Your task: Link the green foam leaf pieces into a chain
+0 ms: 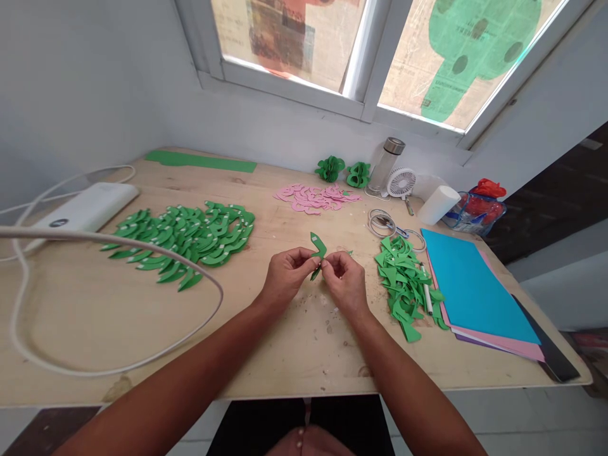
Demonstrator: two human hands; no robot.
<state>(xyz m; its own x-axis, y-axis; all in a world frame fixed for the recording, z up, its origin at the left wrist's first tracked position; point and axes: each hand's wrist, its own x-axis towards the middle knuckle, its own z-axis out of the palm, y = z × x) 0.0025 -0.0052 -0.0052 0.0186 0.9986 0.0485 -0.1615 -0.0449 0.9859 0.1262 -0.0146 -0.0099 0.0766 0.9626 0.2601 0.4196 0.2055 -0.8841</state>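
Between my two hands, above the middle of the table, is a curved green paper piece (319, 246) with a small white patch near its upper tip. My left hand (291, 271) pinches it from the left. From the right, the closed fingertips of my right hand (346, 278) meet its lower part; the exact contact is too small to make out. To the left lies a spread of similar green paper pieces (213, 231), many with white patches. Right of my hands is a heap of green paper scraps (401, 278) with a white marker (427, 291) on it.
Pink paper pieces (311, 197) and green paper flowers (330, 168) lie toward the wall. A glass bottle (384, 170), small fan (401, 183), tape rolls (380, 223) and blue sheets (475, 285) stand or lie rightward. A white cable (142, 244) loops across the left, by a power bank (88, 206).
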